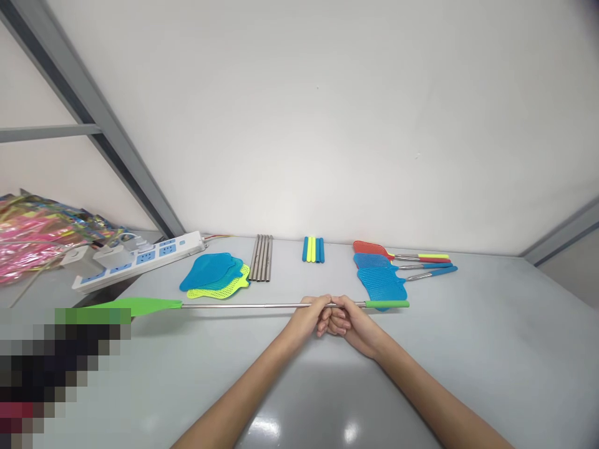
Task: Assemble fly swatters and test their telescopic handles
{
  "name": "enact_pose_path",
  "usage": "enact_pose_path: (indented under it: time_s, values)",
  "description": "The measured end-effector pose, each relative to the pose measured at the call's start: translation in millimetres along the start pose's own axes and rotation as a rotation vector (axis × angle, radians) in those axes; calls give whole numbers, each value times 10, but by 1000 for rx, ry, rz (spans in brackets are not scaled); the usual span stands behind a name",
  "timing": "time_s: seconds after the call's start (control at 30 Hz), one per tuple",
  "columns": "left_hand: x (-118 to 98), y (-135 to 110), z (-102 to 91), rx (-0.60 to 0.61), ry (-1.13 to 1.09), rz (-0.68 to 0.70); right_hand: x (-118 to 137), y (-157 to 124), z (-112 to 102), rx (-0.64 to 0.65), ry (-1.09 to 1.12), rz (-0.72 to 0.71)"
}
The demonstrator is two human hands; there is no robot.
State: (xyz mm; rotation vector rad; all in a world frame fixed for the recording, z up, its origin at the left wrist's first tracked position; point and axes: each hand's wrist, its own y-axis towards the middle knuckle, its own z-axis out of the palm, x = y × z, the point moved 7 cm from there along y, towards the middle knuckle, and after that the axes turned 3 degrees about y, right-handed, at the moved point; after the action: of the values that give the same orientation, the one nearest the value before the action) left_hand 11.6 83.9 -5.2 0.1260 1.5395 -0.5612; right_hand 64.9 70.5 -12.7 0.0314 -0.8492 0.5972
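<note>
At frame centre, left hand [311,315] and right hand [355,321] are gripping the green steel-rodded plastic fly swatter [243,305], knuckles touching; a level hold seems advisable.

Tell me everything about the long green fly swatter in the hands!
The green fly swatter is long and thin. It has a flat green plastic-looking head at the left, a shiny metal rod and a green grip at the right end. It is held level, sideways over the grey table. The left hand and right hand both clasp the rod, side by side, near the grip.
</note>
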Motion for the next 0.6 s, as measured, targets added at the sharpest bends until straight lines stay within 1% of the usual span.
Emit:
enact_pose_path:
  time_s: [0.27, 0.6]
  values:
    - [-30, -30, 22, 58, -66, 23, -15, 23, -48, -37, 0, -28]
    - [-44, -35, 9, 36, -72, 22, 4, 20, -33, -49, -8, -42]
